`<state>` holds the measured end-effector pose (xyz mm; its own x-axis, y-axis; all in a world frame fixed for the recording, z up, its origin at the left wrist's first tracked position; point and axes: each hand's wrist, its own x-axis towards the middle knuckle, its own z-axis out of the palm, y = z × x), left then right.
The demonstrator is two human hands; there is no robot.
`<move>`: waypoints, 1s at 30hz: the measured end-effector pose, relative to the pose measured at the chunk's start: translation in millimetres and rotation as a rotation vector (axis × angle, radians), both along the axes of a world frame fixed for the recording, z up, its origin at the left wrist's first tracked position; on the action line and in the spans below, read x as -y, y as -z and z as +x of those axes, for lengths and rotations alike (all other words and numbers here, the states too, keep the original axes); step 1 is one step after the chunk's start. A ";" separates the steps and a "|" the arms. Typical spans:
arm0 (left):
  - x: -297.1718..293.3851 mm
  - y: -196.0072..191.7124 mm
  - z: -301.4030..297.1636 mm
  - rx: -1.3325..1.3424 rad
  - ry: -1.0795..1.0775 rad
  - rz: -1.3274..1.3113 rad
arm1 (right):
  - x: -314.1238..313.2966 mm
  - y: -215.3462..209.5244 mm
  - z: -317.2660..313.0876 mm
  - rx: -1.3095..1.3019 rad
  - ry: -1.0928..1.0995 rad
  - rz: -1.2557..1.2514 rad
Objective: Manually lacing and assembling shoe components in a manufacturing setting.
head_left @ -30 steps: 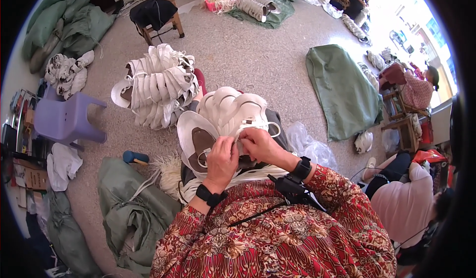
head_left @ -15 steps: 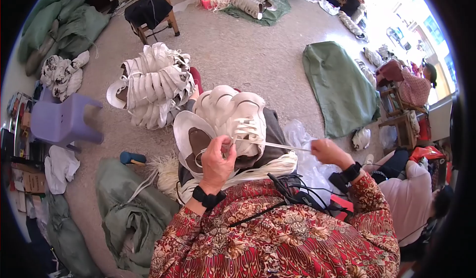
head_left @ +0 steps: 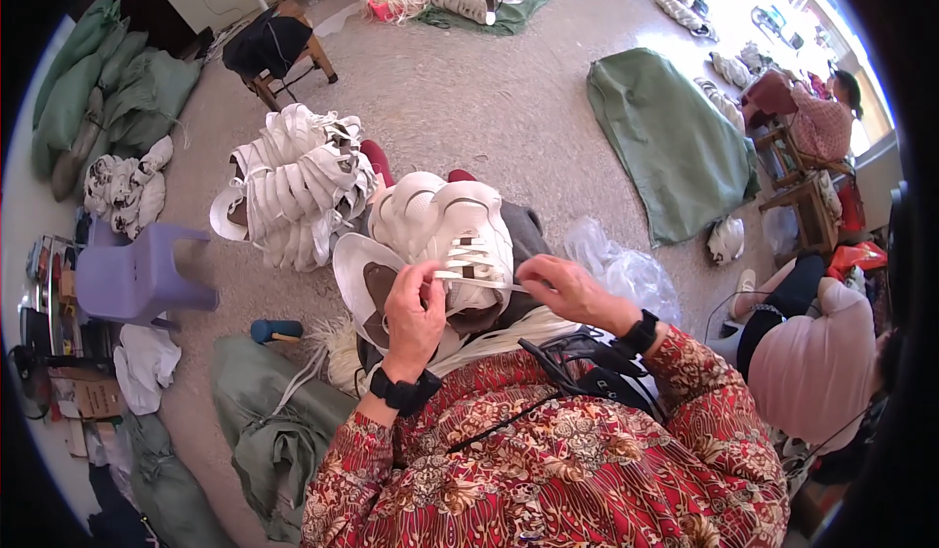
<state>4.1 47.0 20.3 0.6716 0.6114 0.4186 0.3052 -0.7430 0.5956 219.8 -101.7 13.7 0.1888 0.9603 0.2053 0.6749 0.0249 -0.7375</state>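
Observation:
A row of nested white shoe uppers [head_left: 435, 206] lies across my lap, with pale laces crisscrossed over the nearest one. My left hand [head_left: 415, 315] is at the left edge of that upper's opening, thumb and fingers pinched on the white shoelace [head_left: 481, 282]. Just right of the upper, my right hand [head_left: 572, 289] is closed on the same lace, which runs between both hands across the opening. Beside my left hand, an upper's white flap with brown lining [head_left: 380, 289] spreads out. A bundle of loose pale laces [head_left: 504, 336] rests on my lap below the uppers.
More stacked white uppers [head_left: 303, 181] stand ahead on the left, near a purple plastic stool [head_left: 147, 269]. A blue-headed mallet [head_left: 277, 330] and a green sack [head_left: 264, 401] lie at my left. Another green sack [head_left: 675, 147] is flat at the right, where people sit.
My right hand has come in from the far right to the upper's side, and the stretch of lace between my hands is shorter. My left hand has stayed by the opening, pinching.

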 end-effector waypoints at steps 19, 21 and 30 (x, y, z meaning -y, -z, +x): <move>15.8 -6.3 16.8 -0.192 0.125 0.306 | -13.5 2.5 -19.0 -0.354 -0.046 -0.186; 15.8 -8.5 18.0 -0.178 0.136 0.292 | -11.8 1.6 -20.1 -0.299 -0.045 -0.154; 16.7 -8.3 16.7 -0.163 0.157 0.309 | -5.8 -5.0 -25.1 -0.508 -0.193 -0.240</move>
